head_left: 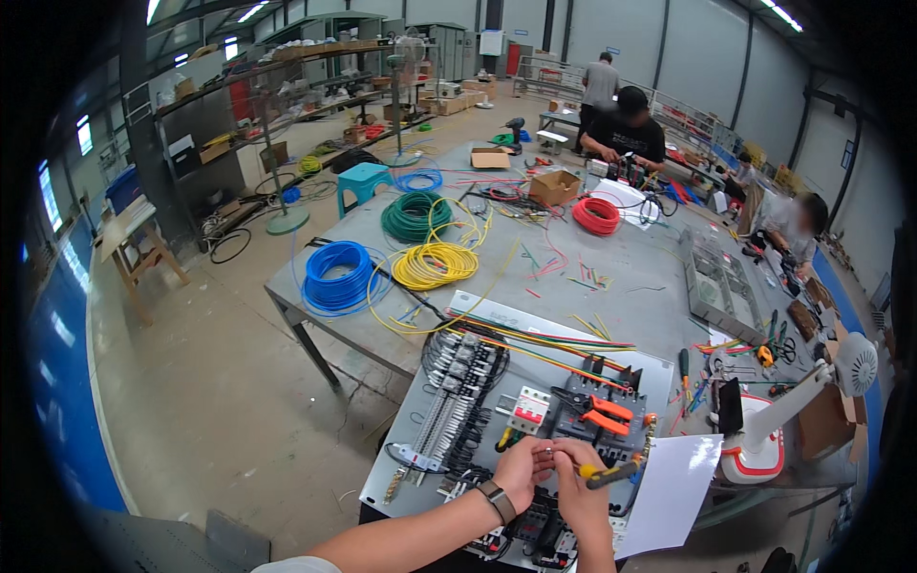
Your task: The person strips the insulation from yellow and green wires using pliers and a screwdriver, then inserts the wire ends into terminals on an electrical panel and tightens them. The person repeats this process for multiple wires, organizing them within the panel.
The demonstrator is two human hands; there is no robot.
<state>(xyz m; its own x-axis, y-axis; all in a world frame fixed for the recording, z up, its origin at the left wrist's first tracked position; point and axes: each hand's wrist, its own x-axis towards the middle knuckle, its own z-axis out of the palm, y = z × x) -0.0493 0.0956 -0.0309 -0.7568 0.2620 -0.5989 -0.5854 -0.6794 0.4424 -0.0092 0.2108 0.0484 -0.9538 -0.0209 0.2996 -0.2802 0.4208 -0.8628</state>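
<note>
Over a metal mounting panel (pixel 382 485) covered with electrical parts, my left hand (pixel 521 471) and my right hand (pixel 576 482) meet fingertip to fingertip. The left fingers are pinched on something small that I cannot make out. A screwdriver (pixel 614 473) with a yellow and black handle sticks out to the right from my closed right hand. Just beyond the hands is a white circuit breaker (pixel 529 411) with red levers. Orange-handled pliers (pixel 607 415) lie across the dark grey breakers (pixel 611 377). To the left runs a row of terminal blocks (pixel 449 401) with black wires.
Blue (pixel 336 277), yellow (pixel 435 266), green (pixel 416 218) and red wire coils (pixel 596 217) lie on the grey table (pixel 516 296). A white sheet (pixel 673 492) and a white desk lamp (pixel 764 430) are at right. Across the table, a person (pixel 630 134) works.
</note>
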